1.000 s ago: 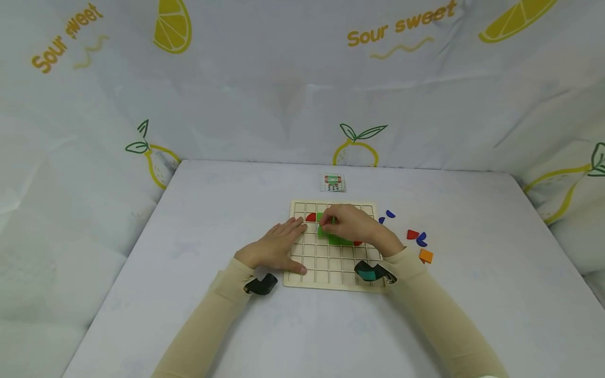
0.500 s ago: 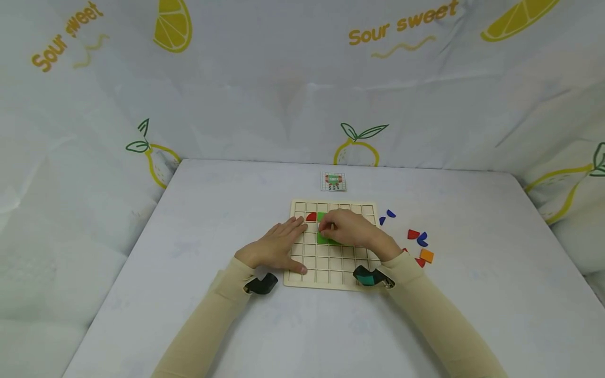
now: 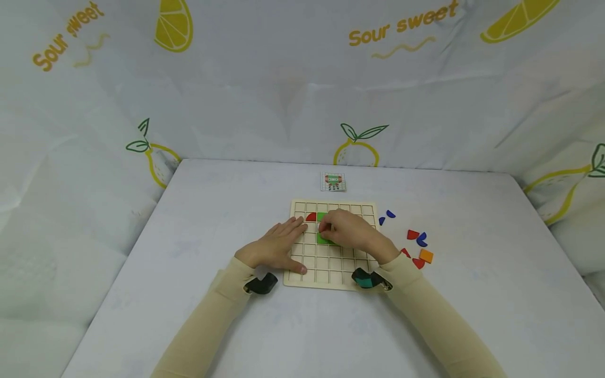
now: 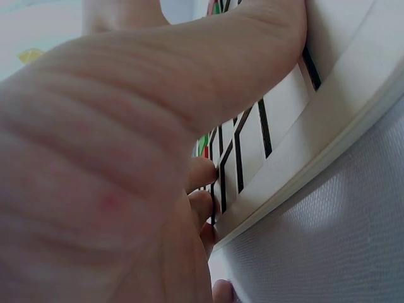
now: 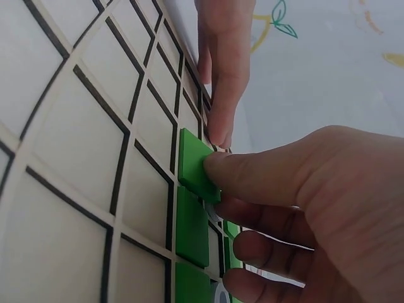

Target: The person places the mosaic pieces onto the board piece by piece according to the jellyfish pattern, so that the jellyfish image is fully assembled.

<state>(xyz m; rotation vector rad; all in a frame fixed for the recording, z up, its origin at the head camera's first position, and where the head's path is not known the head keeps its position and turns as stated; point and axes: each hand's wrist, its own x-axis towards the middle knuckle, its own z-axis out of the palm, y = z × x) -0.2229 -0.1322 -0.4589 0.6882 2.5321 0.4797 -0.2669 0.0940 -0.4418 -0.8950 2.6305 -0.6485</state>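
My left hand (image 3: 276,247) lies spread on the left edge of the pale wooden grid board (image 3: 309,278), fingers and thumb extended. Bent over the upper middle of the grid, my right hand (image 3: 352,231) has its thumb and index finger together. In the right wrist view its thumb tip touches a green square tile (image 5: 192,164), and a small grey-white piece (image 5: 213,211) shows partly under the index finger, seemingly pinched. More green tiles (image 5: 192,230) line the cells beside it. A red quarter-round piece (image 3: 311,217) sits near the top left of the board.
A small pattern card (image 3: 333,182) lies behind the board. To its right are blue pieces (image 3: 390,214), red pieces (image 3: 413,234) and an orange square (image 3: 426,255). A printed white cloth hangs behind the table.
Over the last second my right hand has shifted slightly down and toward the body, uncovering loose red pieces near the right sleeve. My left hand has stayed put.
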